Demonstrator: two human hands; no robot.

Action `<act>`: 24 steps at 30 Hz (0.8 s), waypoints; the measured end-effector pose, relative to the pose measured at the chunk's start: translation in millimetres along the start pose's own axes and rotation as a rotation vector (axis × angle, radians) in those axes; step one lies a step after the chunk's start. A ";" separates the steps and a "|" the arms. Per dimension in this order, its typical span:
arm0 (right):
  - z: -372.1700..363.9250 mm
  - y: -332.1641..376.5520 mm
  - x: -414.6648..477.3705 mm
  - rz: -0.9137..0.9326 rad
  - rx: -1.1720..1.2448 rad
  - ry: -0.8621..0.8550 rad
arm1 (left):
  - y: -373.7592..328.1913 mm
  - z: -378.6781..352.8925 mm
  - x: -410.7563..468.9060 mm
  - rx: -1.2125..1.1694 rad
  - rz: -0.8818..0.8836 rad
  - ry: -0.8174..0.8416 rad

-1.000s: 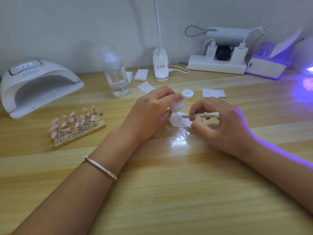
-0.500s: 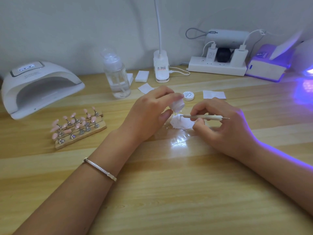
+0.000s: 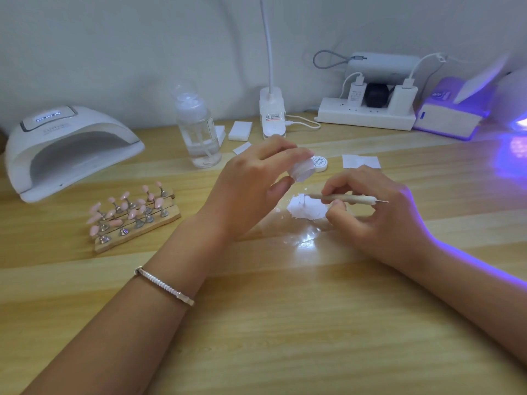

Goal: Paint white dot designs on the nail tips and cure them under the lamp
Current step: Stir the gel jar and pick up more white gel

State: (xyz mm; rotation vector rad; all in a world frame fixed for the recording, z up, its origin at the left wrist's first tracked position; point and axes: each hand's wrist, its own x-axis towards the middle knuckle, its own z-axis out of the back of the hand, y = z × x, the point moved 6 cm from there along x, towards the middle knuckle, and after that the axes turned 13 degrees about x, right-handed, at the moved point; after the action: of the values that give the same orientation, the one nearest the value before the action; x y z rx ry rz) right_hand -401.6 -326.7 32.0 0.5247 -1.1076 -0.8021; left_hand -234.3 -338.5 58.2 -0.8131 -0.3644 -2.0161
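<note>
Since the frame a second earlier, the left hand (image 3: 251,189) had lifted the small white jar (image 3: 303,172) clear of the white paint patch (image 3: 306,210) at the centre of the frame. Thumb and fingertips pinched the jar, which was tilted with its mouth toward the lower right; the inside looked white. The right hand (image 3: 379,223) gripped the dotting tool (image 3: 348,198) between thumb and curled fingers, lying nearly level with its left tip over the patch. Just behind the jar lay its lid (image 3: 319,163), bearing script too small to read. A clear pump bottle (image 3: 199,132) above centre left held clear liquid in its lower part. The pink nail tips (image 3: 134,215) stood on their wooden stand at centre left, well apart from the hands. The curing lamp (image 3: 68,149) at upper left showed a lit display and faint lettering, both unreadable.
</note>
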 end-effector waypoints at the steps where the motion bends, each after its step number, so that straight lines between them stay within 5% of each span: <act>1: 0.1 -0.2 0.2 -0.001 0.004 -0.003 | -0.4 1.3 0.8 -0.003 0.003 -0.010; 10: 4.1 0.7 0.5 0.043 0.028 -0.061 | -1.6 10.1 6.6 0.026 0.006 -0.041; 24: 4.3 -5.7 2.7 -0.046 0.028 -0.028 | 25.1 -5.6 -4.0 0.047 0.235 0.178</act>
State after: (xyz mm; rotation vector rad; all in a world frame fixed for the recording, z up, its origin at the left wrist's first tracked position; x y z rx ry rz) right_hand -406.7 -332.2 31.0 0.5655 -1.1371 -0.8372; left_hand -214.1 -352.8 50.0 -0.6118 -0.2038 -1.8351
